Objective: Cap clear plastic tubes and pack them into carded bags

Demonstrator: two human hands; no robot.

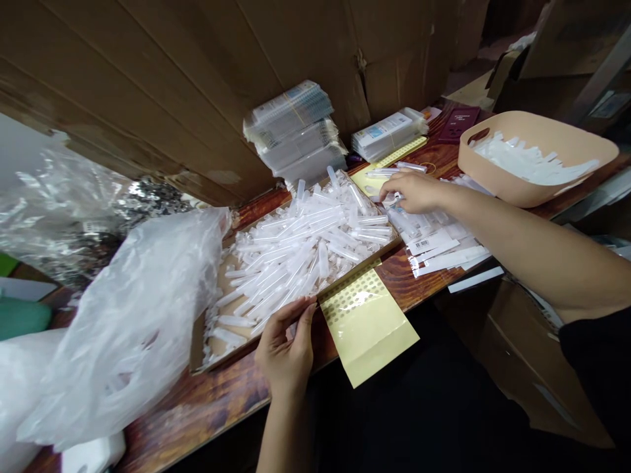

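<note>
A shallow cardboard tray point(197, 345) holds a heap of white translucent tubes point(296, 246). At the tray's front edge is my left hand point(288, 338), its thumb and forefinger pinched together beside a yellow sticker sheet point(372, 325); what they hold, if anything, is too small to make out. The sheet hangs over the table's front edge. My right hand point(411, 190) is right of the tray, fingers curled around something small and whitish that I cannot make out. Under and beside it lie clear packets with white strips point(434, 246). A few tubes rest just behind it on another yellow sheet point(365, 180).
A beige basket point(537, 187) of white packets stands at the right. Bundled plastic sleeves point(296, 131) and a second bundle point(389, 135) are at the back, near a maroon booklet point(458, 123). A crumpled plastic bag point(133, 315) covers the left, before cardboard point(197, 85).
</note>
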